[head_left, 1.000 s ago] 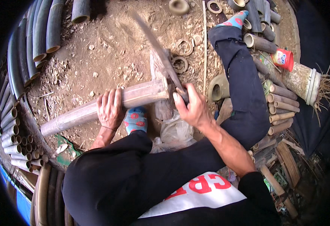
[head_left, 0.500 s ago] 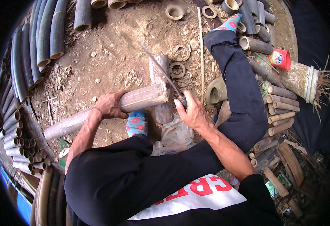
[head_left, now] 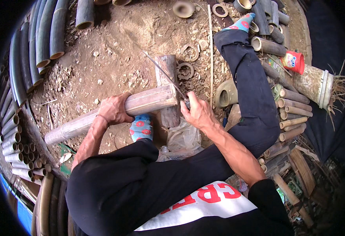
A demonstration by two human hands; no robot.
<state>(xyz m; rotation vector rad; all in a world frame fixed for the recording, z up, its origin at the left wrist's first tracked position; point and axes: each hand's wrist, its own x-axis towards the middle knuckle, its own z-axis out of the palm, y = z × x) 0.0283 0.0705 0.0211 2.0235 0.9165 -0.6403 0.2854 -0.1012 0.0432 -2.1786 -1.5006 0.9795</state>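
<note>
My left hand [head_left: 115,110] is wrapped over a thick bamboo pole [head_left: 152,99], which slants from lower left up to the right. The pole's right end rests across a short log [head_left: 165,65] on the ground. My right hand [head_left: 199,114] is closed round the dark handle of a hand saw [head_left: 161,70]. Its long narrow blade points up and to the left, lying across the pole near its right end; teeth are too fine to make out. My foot in a blue sock [head_left: 142,128] is beneath the pole, beside my left hand.
Cut bamboo rings [head_left: 185,70] and chips litter the dirt beyond the log. Long dark bamboo poles [head_left: 58,31] and stacked pieces line the left. At right lie short bamboo lengths [head_left: 294,112], a red container [head_left: 293,62] and a pale bucket [head_left: 312,84]. Crumpled plastic [head_left: 182,139] lies below the log.
My right hand and the saw have shifted slightly left and toward me, with the blade lower against the pole's end. My left hand keeps its hold; the whole view has shifted a little.
</note>
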